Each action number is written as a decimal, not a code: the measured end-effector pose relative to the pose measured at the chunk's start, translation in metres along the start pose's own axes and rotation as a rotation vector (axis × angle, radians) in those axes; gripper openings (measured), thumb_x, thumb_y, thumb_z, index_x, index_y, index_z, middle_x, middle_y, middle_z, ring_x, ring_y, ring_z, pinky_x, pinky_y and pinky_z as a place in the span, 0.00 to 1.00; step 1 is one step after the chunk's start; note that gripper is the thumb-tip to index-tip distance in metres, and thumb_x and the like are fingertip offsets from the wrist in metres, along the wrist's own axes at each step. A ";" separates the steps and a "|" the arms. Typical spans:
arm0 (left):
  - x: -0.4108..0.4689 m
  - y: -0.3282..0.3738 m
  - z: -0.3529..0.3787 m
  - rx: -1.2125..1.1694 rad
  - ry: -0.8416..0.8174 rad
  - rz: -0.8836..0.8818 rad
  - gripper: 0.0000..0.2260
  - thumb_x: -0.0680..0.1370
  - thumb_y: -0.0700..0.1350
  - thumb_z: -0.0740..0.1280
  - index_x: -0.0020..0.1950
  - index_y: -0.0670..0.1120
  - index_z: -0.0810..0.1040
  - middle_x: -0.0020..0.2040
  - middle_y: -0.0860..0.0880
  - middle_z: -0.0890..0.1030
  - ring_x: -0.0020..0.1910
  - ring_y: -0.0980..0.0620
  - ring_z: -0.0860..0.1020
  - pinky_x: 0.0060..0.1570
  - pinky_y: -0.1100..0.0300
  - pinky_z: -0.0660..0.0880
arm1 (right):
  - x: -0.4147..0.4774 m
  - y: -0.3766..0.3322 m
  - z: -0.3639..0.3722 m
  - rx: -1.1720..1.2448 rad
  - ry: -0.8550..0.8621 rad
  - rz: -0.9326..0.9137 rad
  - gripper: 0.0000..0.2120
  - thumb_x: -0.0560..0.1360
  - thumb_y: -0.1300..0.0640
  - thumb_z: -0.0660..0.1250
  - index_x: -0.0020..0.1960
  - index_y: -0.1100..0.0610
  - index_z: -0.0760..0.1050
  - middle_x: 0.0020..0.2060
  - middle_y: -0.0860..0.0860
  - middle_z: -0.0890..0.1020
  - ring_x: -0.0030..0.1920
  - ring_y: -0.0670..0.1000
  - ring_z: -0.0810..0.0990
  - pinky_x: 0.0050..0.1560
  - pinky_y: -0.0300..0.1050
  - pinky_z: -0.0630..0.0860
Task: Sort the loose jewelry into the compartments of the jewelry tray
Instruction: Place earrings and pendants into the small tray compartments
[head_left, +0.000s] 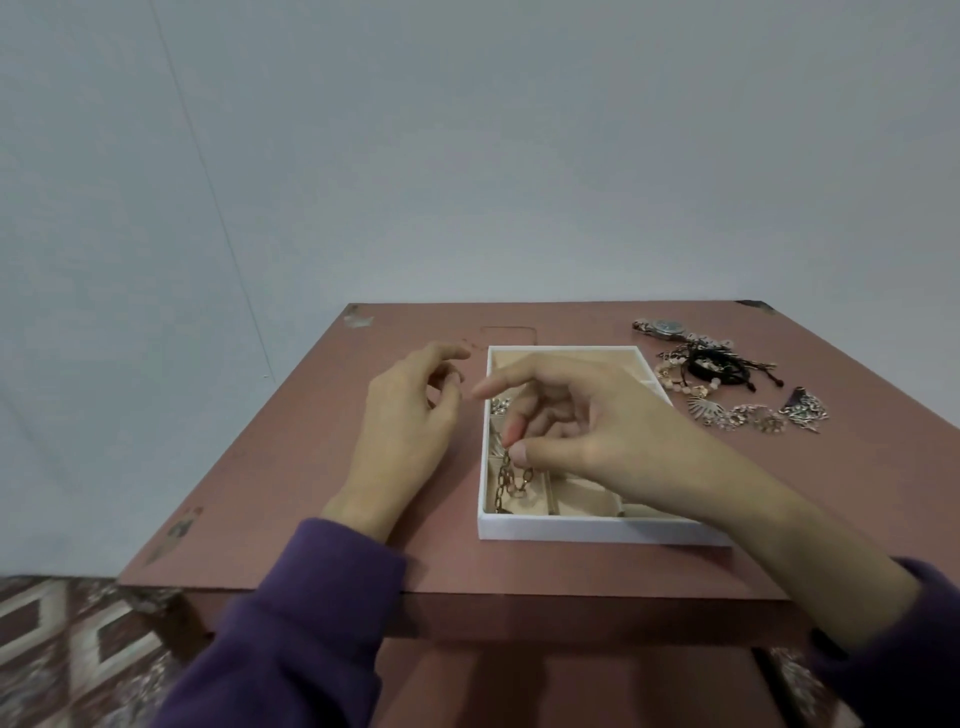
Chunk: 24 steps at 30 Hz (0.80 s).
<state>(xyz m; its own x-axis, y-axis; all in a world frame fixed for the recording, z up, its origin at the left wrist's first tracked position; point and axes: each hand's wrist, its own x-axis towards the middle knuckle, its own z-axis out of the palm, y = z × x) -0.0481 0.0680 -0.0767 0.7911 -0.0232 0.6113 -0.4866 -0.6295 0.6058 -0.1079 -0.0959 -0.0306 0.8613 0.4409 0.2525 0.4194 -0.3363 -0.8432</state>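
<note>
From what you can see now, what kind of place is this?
Probably a room in a home: a worn pink table against a plain wall, a patterned floor below, and a jewelry tray with loose jewelry beside it.

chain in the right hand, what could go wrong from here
1. The right hand only pinches the chain at its top. If it slips, links may drape over a divider instead of landing in the near-left compartment of the tray.
2. The right forearm crosses the tray's near right corner, so pulling back might nudge it.
3. The loose jewelry pile looks tangled, so lifting one piece may drag others.
</note>
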 end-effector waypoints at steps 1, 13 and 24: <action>0.000 0.000 0.000 0.000 -0.003 0.004 0.11 0.75 0.39 0.63 0.52 0.51 0.79 0.39 0.54 0.80 0.38 0.57 0.75 0.38 0.74 0.67 | 0.000 0.003 0.001 -0.006 -0.016 0.011 0.20 0.69 0.72 0.68 0.53 0.50 0.78 0.37 0.52 0.80 0.36 0.48 0.78 0.42 0.40 0.78; 0.001 0.000 0.002 0.012 0.002 0.020 0.12 0.75 0.38 0.62 0.53 0.51 0.79 0.40 0.55 0.79 0.40 0.60 0.75 0.40 0.73 0.67 | 0.001 0.003 -0.011 -0.304 0.047 -0.040 0.16 0.71 0.69 0.65 0.51 0.50 0.80 0.39 0.47 0.83 0.40 0.42 0.80 0.42 0.35 0.75; 0.000 0.014 0.003 -0.082 0.012 -0.034 0.11 0.75 0.39 0.63 0.50 0.52 0.80 0.42 0.58 0.80 0.42 0.61 0.76 0.39 0.75 0.69 | -0.008 0.019 -0.026 -0.300 0.124 -0.026 0.11 0.73 0.65 0.67 0.48 0.49 0.81 0.38 0.47 0.82 0.39 0.43 0.80 0.41 0.32 0.74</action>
<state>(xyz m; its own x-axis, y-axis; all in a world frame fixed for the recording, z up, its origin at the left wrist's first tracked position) -0.0539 0.0572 -0.0699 0.8036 0.0069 0.5952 -0.4884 -0.5640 0.6659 -0.0991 -0.1272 -0.0369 0.8700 0.3537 0.3437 0.4915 -0.5650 -0.6627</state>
